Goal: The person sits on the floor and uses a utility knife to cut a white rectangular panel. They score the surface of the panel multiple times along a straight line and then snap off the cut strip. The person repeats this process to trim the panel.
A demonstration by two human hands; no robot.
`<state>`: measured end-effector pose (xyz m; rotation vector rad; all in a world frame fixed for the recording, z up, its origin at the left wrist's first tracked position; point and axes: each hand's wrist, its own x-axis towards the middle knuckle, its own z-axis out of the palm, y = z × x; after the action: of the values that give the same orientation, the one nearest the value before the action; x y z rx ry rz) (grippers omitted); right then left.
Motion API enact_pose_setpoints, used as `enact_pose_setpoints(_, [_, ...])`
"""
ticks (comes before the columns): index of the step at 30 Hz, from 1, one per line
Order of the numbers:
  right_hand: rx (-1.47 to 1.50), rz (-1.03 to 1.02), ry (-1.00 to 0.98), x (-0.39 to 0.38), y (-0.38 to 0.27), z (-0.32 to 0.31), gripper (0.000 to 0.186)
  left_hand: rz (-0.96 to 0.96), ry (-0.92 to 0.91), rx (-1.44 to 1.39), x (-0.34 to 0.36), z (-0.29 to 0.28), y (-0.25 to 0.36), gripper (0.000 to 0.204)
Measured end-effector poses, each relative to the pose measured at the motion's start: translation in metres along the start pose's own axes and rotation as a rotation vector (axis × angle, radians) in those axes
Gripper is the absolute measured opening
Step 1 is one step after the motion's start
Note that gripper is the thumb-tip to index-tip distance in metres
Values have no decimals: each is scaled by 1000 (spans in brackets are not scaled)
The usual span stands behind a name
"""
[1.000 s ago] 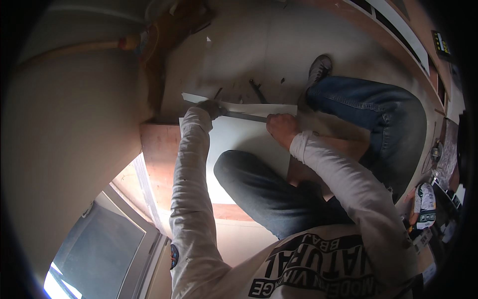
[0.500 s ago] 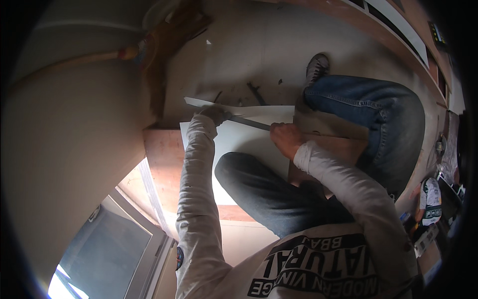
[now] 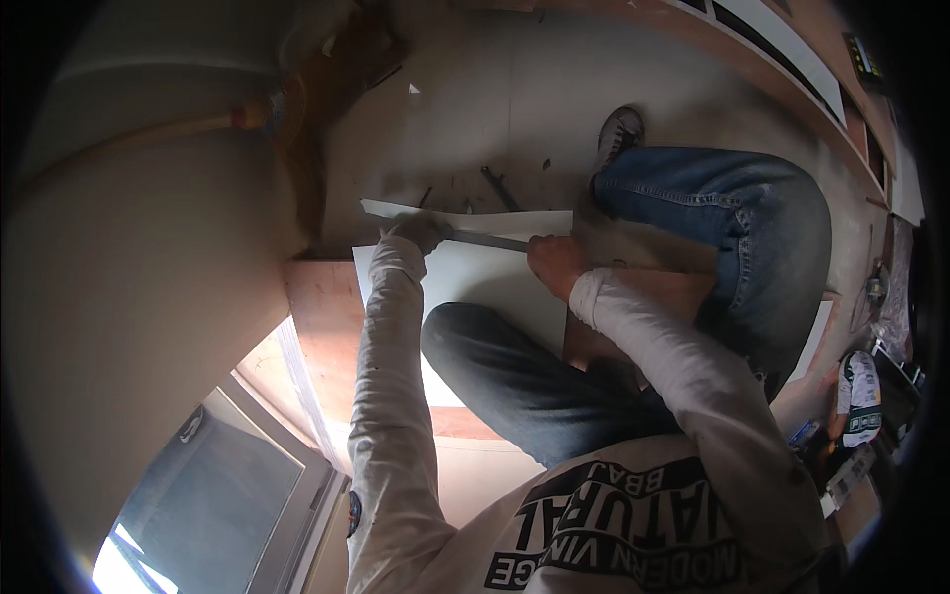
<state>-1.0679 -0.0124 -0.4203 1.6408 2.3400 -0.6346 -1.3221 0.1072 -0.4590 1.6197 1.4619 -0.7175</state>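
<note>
A white sheet (image 3: 472, 278) lies on a reddish wooden board (image 3: 320, 297), with my bent left leg resting over it. A long flat grey bar (image 3: 485, 239) crosses the sheet near its far edge. My left hand (image 3: 416, 234), in shadow, is curled at the bar's left part, beside a raised narrow white strip (image 3: 388, 208) of the sheet's edge; what exactly its fingertips hold is hard to make out. My right hand (image 3: 554, 261) is closed on the bar's right end.
Dark narrow pieces (image 3: 501, 187) lie on the floor (image 3: 465, 99) beyond the sheet. A long curved wooden handle (image 3: 178, 127) with a brown head is at the upper left. Wooden frames (image 3: 792, 69) line the upper right; assorted items (image 3: 856, 401) are piled at the right. A glass panel (image 3: 213, 500) is at the lower left.
Both hands and the bar show only slight shifts, with the hands staying closed around the same spots. My right leg appears a little further left; the view has moved slightly.
</note>
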Motion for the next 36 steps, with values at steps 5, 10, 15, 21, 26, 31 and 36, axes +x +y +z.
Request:
enact_pose_setpoints(5, [-75,-82,-31,-26,3,-15,9,21,-30,71,-10,2,13,46])
enact_pose_setpoints(10, [-66,-71,5,-22,13,-6,9,101,-23,-9,24,25,-9,47])
enact_pose_setpoints(15, [-24,-11,-28,-21,12,-15,9,82,35,-52,5,19,4,39])
enact_pose_setpoints(21, [-3,-19,-25,-12,22,-2,9,6,82,-139,-11,13,15,36])
enact_pose_setpoints(26, [-47,-6,-21,-18,6,-3,9,-63,83,-112,-7,15,16,40])
enact_pose_setpoints(31, [-116,-118,0,-25,-3,-16,16,-20,398,-30,-18,37,0,32])
enact_pose_setpoints(36, [-234,-122,131,-17,10,10,18,516,837,284,-56,52,15,30])
